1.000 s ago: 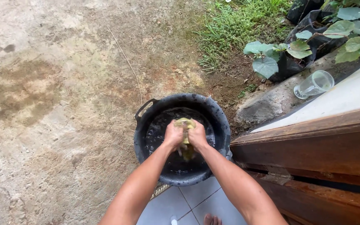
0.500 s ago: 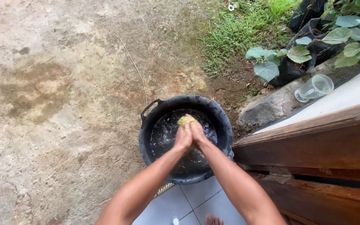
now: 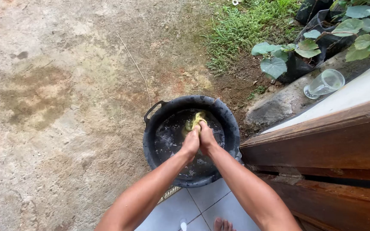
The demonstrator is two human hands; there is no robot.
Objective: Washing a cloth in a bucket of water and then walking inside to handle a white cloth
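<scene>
Left hand (image 3: 191,143) and right hand (image 3: 206,139) are pressed together, both fisted tight on one yellow-green cloth (image 3: 196,119), over the water in the black basin (image 3: 232,128). Fingers fully curled, no gap showing between the palms.

Change: a second ago the hands sat side by side with the cloth bunched between them and a wet tail hanging below the knuckles. Half a second ago they closed palm to palm, only a small lump showing on top. Now more cloth sticks out beyond the fingertips, on the far side of the hands, and nothing hangs underneath. Reads as a rub-and-squeeze stroke, cloth being worked back and forth between the palms, washing mid-way.

Materials: cloth is soft, soaked, crumpled, limp. Basin is round, dark rubbery-looking plastic, wet rim, loop handle on its far left; water inside is dark with foam specks. Under the forearms, smooth pale tiles (image 3: 202,201); bare toes (image 3: 223,224) at the bottom edge. Left of the hands, rough damp concrete ground (image 3: 56,107), stained brown. Right of the hands, a glossy brown wooden ledge (image 3: 322,145). Far right beyond it, a clear glass tumbler (image 3: 324,84) lying tipped on a stone edge, beside broad-leafed plants (image 3: 305,47) in black bags.
</scene>
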